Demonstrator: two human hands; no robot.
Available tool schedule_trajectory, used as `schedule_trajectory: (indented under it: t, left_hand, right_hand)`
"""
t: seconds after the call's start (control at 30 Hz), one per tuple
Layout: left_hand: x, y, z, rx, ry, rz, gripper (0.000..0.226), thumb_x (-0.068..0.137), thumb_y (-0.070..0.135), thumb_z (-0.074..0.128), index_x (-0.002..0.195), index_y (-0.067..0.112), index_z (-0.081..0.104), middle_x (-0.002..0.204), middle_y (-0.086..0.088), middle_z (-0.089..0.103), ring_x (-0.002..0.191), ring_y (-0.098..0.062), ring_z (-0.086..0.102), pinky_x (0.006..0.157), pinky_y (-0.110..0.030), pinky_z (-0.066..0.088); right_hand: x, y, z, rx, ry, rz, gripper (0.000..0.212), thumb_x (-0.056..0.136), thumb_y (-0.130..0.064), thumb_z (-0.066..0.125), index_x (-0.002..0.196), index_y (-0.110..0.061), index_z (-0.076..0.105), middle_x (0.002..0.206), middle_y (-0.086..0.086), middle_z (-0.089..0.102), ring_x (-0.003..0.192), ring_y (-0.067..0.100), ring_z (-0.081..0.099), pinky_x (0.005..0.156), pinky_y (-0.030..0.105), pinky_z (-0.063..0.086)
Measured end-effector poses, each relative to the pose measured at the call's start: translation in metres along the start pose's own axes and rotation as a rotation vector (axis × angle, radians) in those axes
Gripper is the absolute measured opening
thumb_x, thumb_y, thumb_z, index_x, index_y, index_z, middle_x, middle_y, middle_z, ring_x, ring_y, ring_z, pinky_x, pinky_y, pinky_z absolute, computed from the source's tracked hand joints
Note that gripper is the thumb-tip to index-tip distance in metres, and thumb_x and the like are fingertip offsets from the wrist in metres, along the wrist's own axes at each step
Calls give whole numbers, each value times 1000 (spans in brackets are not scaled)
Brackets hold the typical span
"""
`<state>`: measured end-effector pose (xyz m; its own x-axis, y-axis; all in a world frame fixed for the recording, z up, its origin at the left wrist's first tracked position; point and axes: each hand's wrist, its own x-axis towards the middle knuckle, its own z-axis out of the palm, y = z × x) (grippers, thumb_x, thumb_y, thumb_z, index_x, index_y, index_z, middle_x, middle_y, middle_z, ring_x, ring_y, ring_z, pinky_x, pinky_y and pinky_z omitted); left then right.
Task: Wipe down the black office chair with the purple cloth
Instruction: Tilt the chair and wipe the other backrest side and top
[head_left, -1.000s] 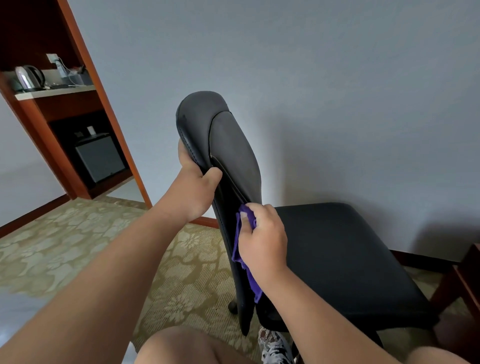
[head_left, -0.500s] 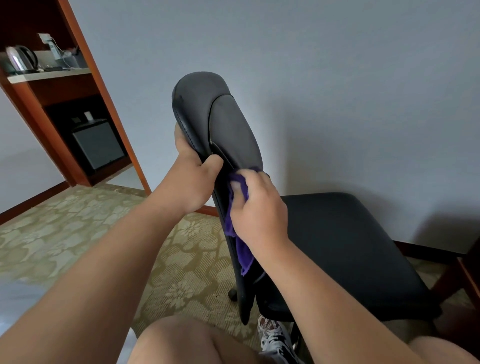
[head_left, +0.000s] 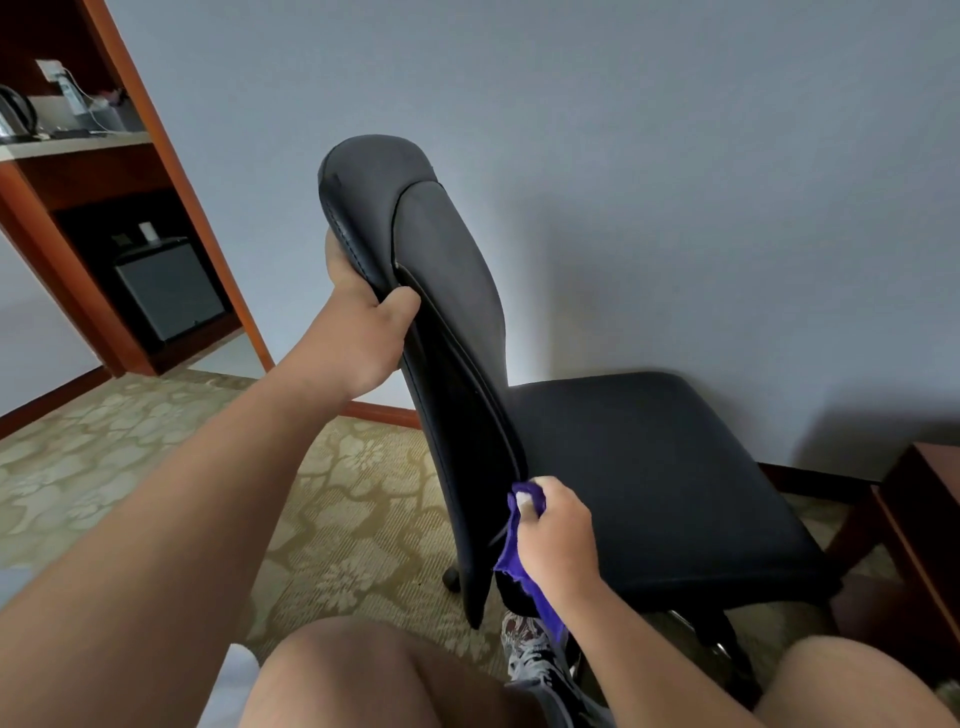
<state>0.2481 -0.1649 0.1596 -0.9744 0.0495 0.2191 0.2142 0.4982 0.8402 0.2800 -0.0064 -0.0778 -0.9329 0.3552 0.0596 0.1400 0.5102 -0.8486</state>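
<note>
**Currently: left hand steadies backrest, right hand holds cloth low on its edge**

Far left: wooden shelf unit (head_left: 111, 171), kettle (head_left: 13, 111) on its pale worktop (head_left: 72, 144), dark box (head_left: 166, 291) in the bay below. Patterned carpet (head_left: 337, 493) covers the floor.

Left hand (head_left: 358, 338) grips the near edge of the backrest (head_left: 447, 291) about halfway up. Thumb is on the side facing the camera, fingers wrap round the far side, mostly hidden.

Black office chair (head_left: 649, 467) sits side-on against the grey wall (head_left: 675, 182), backrest leaning slightly.

Purple cloth (head_left: 511, 558) is bunched against the lower edge of the backrest, right where it meets the seat (head_left: 675, 519). A tail hangs down past the seat's rear corner.

Right hand (head_left: 558, 535) has its fingers curled tight round the cloth, knuckles toward the seat.

Bottom of frame: bare knees (head_left: 363, 675), patterned shoe (head_left: 524, 644) under the chair. Right edge: dark wooden furniture (head_left: 919, 519), just beside the seat.
</note>
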Motion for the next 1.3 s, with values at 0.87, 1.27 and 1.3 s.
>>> schedule_trajectory:
  t: [0.87, 1.27, 1.3]
  left_hand:
    - [1, -1, 2, -52, 3, 25, 79, 97, 19, 46, 154, 42, -3, 114, -12, 66, 100, -38, 69, 86, -57, 59]
    - [-10, 5, 6, -55, -5, 38, 78, 100, 17, 45, 154, 39, -7, 115, -19, 65, 100, -42, 67, 82, -58, 58]
    - [-10, 5, 6, -56, -7, 41, 78, 101, 17, 45, 154, 40, -8, 115, -16, 65, 100, -39, 68, 83, -56, 58]
  right_hand:
    - [7, -5, -27, -121, 38, -52, 17, 97, -25, 59, 82, -23, 51, 72, -6, 59, 64, 17, 60, 65, 43, 55]
    - [20, -106, -31, 202, 330, -636, 20, 95, -18, 67, 114, -16, 63, 108, -4, 61, 96, 13, 59, 82, 22, 51]
    - [22, -101, -30, 148, 315, -640, 23, 96, -18, 65, 118, -15, 61, 112, -1, 60, 100, 16, 59, 82, 25, 52]
